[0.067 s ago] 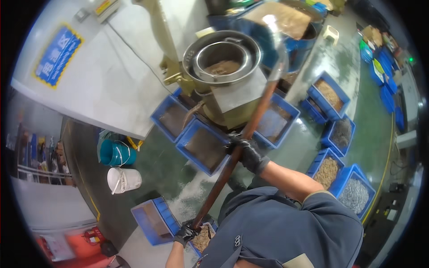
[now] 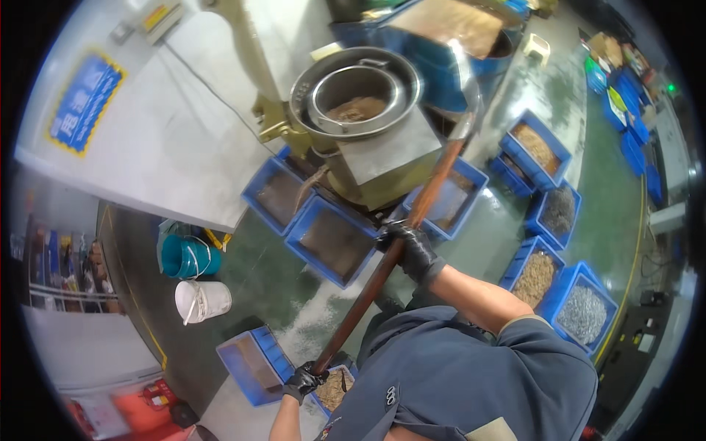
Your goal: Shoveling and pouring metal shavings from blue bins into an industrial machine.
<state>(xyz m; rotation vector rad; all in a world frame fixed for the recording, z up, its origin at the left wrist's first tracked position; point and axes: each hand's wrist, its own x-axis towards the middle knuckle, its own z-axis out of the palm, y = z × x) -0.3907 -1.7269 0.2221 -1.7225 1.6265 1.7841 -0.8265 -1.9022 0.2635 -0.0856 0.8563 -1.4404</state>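
Note:
Both of my gloved hands grip a long-handled shovel, whose reddish-brown wooden handle (image 2: pixel 368 295) slants from lower left to upper right. Near the handle's lower end, my left hand (image 2: pixel 303 381) is wrapped round it in a black glove. My right hand (image 2: pixel 413 254), also black-gloved, closes round it about halfway up. The shovel's metal head (image 2: pixel 465 88) shows almost edge-on and is slightly blurred; I cannot tell if it carries anything. Left of it stands a round steel bowl (image 2: pixel 413 99) on a machine, with a smaller steel pot (image 2: pixel 318 109) inside holding brown material.
Blue bins (image 2: pixel 288 242) stand round the machine base. More bins (image 2: pixel 615 307) with metal-coloured and tan pieces line the right. A teal bucket (image 2: pixel 173 257) and a white bucket (image 2: pixel 213 300) sit at left. A blue drum (image 2: pixel 412 53) is beyond the bowl.
The view has shifted slightly, so the surroundings sit a little further left. The shovel's metal head has moved slightly right relative to the bowl; both hands keep their grip.

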